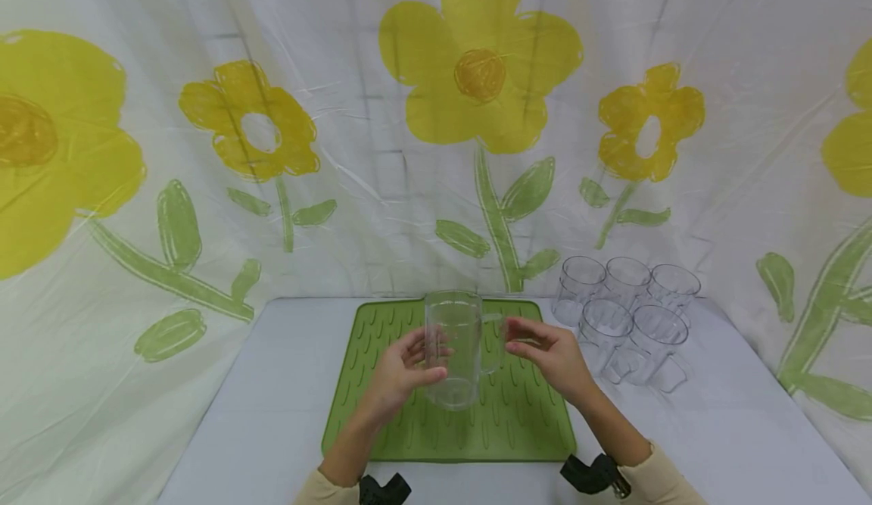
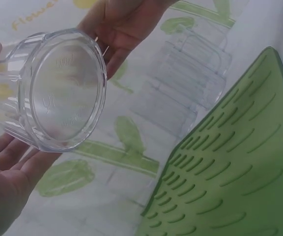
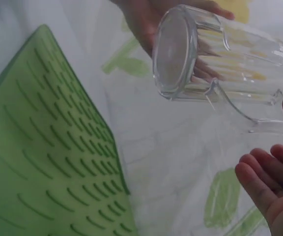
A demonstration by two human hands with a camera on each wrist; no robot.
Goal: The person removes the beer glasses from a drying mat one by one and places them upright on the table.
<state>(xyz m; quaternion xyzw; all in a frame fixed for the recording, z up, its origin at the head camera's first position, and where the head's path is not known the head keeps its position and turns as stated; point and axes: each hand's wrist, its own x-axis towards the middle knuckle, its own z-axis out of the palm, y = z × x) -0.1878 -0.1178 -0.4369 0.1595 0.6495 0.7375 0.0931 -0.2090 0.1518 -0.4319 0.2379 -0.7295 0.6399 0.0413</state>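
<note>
A clear glass mug (image 1: 453, 346) is held upright above the green mat in the head view, its handle (image 1: 492, 344) turned to the right. My left hand (image 1: 402, 372) grips the mug's body from the left, with the thumb on one side and the fingers on the other. In the left wrist view the mug's round base (image 2: 65, 91) faces the camera. At the handle side is my right hand (image 1: 550, 353), thumb and fingers spread apart around the handle's outer edge. In the right wrist view a gap shows between its fingers (image 3: 259, 169) and the handle; whether the thumb touches cannot be told.
A ribbed green drying mat (image 1: 381, 437) lies on the white table (image 1: 272, 406). Several more clear glass mugs (image 1: 659, 331) stand grouped at the right, beyond my right forearm. Behind the table hangs a white cloth (image 1: 354, 210) with yellow flowers.
</note>
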